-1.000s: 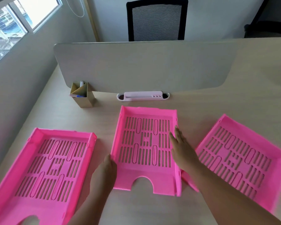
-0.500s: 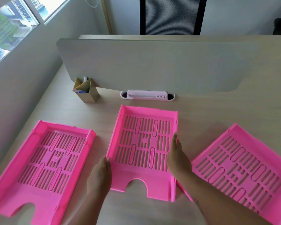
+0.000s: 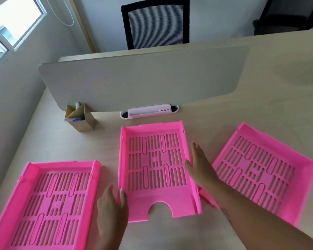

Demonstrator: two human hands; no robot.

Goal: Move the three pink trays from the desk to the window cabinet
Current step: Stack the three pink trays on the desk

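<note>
Three pink slotted trays lie on the pale wooden desk. The middle tray (image 3: 156, 170) sits straight in front of me. My left hand (image 3: 111, 204) grips its left wall near the front, thumb over the rim. My right hand (image 3: 200, 166) lies against its right wall, fingers stretched forward, thumb inside the tray. The left tray (image 3: 49, 204) rests near the front left corner. The right tray (image 3: 260, 170) lies turned at an angle, its near corner behind my right forearm.
A grey divider panel (image 3: 143, 82) stands across the desk behind the trays. A tan pen holder (image 3: 79, 117) and a white cable grommet (image 3: 149, 111) sit at its foot. A black mesh chair (image 3: 155, 22) stands beyond. A window (image 3: 9, 27) is at the upper left.
The view has shifted and tilted; the trays appear further right. My right hand has slid slightly back along the middle tray's right wall. Both hands stay on that tray.
</note>
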